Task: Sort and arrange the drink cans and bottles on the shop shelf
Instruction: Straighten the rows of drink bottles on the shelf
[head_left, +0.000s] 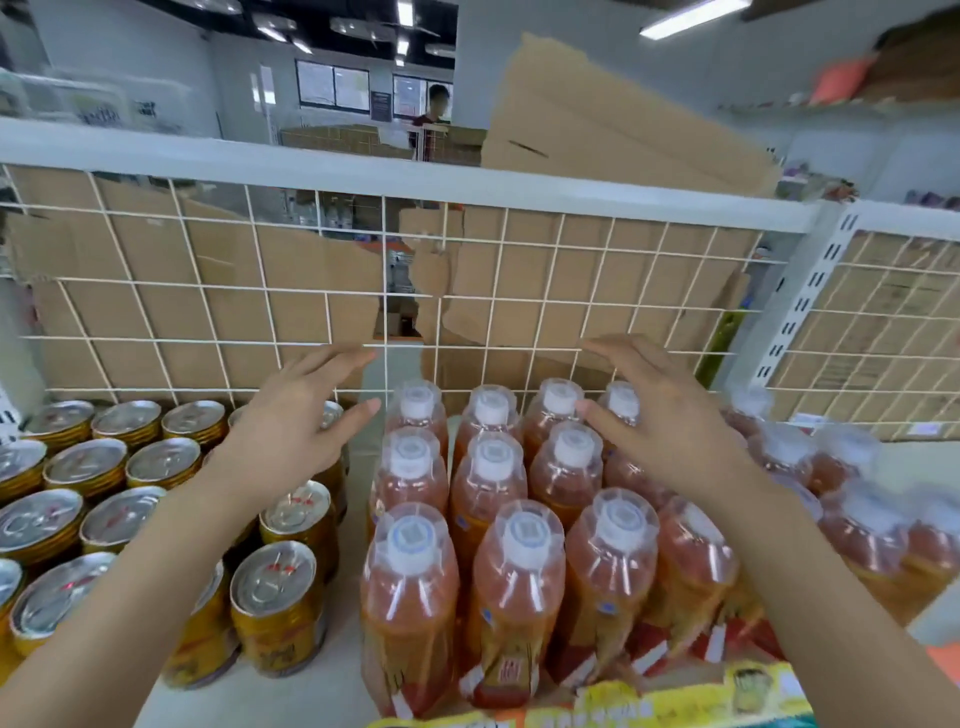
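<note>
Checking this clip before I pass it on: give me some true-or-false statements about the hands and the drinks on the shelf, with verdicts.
1. The left hand and the right hand are open and grip nothing. True.
2. The orange bottles have white caps. True.
3. The gold cans stand to the right of the bottles. False: they stand to the left of them.
4. The cans lie on their sides. False: they stand upright, tops up.
5. A white wire grid backs the shelf, with cardboard behind it. True.
</note>
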